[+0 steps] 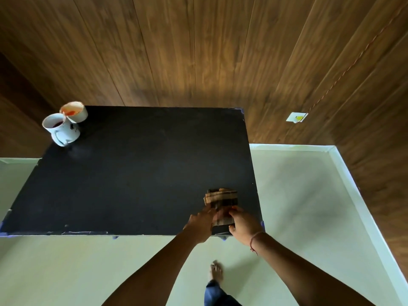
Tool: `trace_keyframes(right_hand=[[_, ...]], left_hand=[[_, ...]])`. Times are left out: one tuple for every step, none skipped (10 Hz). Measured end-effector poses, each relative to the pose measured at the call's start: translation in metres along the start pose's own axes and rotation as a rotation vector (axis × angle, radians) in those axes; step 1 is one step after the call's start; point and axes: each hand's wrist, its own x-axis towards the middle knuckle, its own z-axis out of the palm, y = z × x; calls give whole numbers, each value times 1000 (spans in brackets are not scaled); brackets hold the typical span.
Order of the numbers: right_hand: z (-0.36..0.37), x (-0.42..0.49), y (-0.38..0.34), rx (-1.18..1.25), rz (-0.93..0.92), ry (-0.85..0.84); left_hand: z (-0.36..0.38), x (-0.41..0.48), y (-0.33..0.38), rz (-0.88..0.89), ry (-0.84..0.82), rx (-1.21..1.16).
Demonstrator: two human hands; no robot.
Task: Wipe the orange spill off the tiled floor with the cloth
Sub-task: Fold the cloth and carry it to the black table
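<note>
**A:** Cloth [221, 200] first, where is it?

**B:** It's a folded checked cloth, brown and tan, lying on a black table [132, 168] near the table's front right corner. Both hands are on its near end.

**A:** How do the hands hold it?

**B:** The left hand [202, 221] comes in from the lower middle, fingers stretched forward onto the cloth's left near edge. The right hand [242, 226] curls around the cloth's right near edge, thumb at the table's front edge. A thin thread band circles the right wrist. Both seem to grip the cloth, though the fingers are blurred, so how firmly I can't tell.

**A:** What else is on the table?

**B:** At the far left corner, well apart from the cloth, stand two white cups touching each other. The mug [61, 129] with a handle holds dark red liquid; the cup [74, 111] behind it has orange liquid and orange smears inside.

**A:** And around the table?

**B:** A pale floor [298, 195] with a white skirting strip, and dark wood-panelled walls [198, 51]. A white wall plate [296, 117] sits on the right. Below, a bare foot [216, 271] and a blue trouser leg show between the forearms.
</note>
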Motion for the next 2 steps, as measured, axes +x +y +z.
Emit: trace_keyframes(right_hand=[[-2,-12,0,11,45,-9],[-11,-31,-14,108,94,102]], left_hand=[[-3,-12,-3,53,22,-45],[-17,-39,-9,26,113,-161]])
